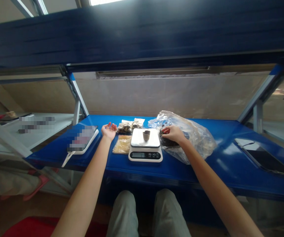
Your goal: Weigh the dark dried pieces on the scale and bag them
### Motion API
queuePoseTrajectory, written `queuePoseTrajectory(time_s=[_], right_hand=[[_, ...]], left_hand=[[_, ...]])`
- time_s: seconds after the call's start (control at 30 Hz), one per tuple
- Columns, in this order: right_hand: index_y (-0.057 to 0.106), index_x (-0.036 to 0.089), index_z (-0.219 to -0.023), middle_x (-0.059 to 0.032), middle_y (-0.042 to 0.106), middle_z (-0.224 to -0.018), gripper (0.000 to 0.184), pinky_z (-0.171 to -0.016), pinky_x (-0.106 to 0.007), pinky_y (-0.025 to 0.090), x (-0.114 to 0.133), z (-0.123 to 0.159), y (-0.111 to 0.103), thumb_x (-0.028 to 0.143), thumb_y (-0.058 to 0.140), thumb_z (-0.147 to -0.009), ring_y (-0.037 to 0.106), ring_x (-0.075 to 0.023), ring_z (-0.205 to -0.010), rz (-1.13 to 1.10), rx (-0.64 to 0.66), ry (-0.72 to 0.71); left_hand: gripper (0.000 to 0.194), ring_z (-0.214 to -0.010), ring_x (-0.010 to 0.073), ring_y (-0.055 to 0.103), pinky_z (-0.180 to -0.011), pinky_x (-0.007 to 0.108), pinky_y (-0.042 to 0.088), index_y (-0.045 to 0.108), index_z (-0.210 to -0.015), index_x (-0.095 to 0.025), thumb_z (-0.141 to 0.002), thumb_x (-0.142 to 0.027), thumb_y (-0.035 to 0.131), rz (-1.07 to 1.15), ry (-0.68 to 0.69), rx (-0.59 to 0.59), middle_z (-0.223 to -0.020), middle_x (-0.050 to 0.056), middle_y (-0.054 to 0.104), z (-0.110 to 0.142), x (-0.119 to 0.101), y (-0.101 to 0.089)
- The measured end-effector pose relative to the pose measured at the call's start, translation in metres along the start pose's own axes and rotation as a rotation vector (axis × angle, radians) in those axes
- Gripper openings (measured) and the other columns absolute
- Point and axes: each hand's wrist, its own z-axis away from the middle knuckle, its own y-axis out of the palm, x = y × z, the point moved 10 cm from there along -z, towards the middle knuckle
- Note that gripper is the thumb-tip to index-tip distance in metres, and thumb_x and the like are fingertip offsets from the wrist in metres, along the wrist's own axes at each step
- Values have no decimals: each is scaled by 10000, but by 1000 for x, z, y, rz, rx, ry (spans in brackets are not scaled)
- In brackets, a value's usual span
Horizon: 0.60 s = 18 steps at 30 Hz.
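Observation:
A white kitchen scale (145,156) with a lit display stands in front of me. On its platform is a small cup (146,135) filled with dark, crumbly dried bits. My right hand (173,134) reaches into the mouth of a clear plastic bag (198,138), its fingers closed together at the dark dried bits (168,142) inside. Palm up and fingers apart, my left hand (109,131) holds nothing, left of the scale. Beside it lie small packed bags (125,127) with dark contents. Nearer me is a stack of flat, yellowish clear bags (122,144).
A phone-like device (82,140), partly blurred, lies left on the blue shelf (122,166). Another phone (268,159) lies at the right. An upper blue shelf (142,36) hangs low overhead, with metal posts (79,95) at the sides. A person's leg (11,181) shows at the left.

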Motion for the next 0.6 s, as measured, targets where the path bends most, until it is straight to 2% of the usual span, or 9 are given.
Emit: queuePoseTrajectory(time_s=[0.33,0.6], right_hand=[[735,169,-842,-53,730,-799,245,-672,-252,511,-1,-1,2,165,660,-609,674,-201,-745,-28,-1,-5],[732,156,-889,-66,735,-791,241,-605,-228,502,0,0,-2,184,674,-657,678,-195,-719,-104,32,6]], left_hand=[[129,-550,136,536,-555,243,424,512,-703,-170,-735,-165,387,16,7,15,-611,26,520,2,-1,1],[117,-548,137,543,-549,240,423,516,-704,-171,-728,-164,401,4,7,6,-616,28,522,2,-1,0]])
